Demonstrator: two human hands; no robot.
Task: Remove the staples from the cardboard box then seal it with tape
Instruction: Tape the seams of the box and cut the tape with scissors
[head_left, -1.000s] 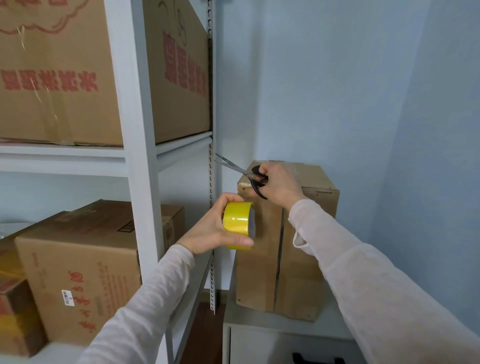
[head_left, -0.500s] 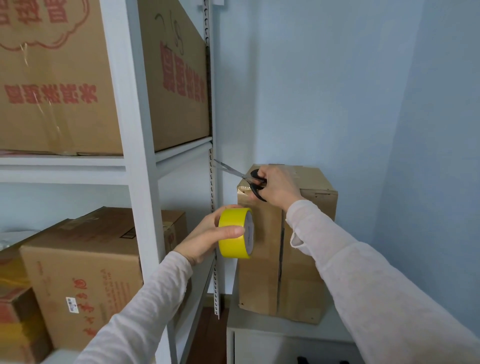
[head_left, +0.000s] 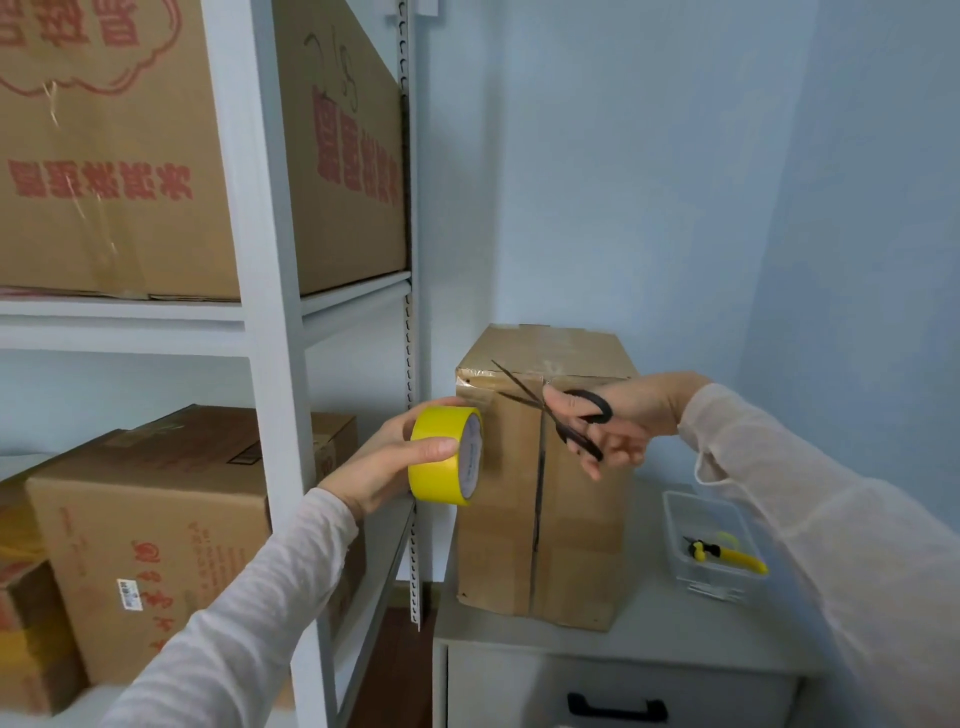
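Left hand (head_left: 382, 462) gripping yellow tape roll (head_left: 445, 455) beside tall brown cardboard box (head_left: 566, 551); right hand (head_left: 618, 423) holding black-handled scissors (head_left: 558, 408), blades parted, against box front.

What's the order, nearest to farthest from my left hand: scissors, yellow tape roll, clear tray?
1. yellow tape roll, held in the left hand.
2. scissors, to the right, at the cardboard box front.
3. clear tray, far right on the cabinet.

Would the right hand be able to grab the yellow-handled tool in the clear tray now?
Probably not at once: the right hand grips the scissors. The way itself looks free: the clear tray stands open-topped beside the cardboard box, nothing covering the yellow-handled tool.
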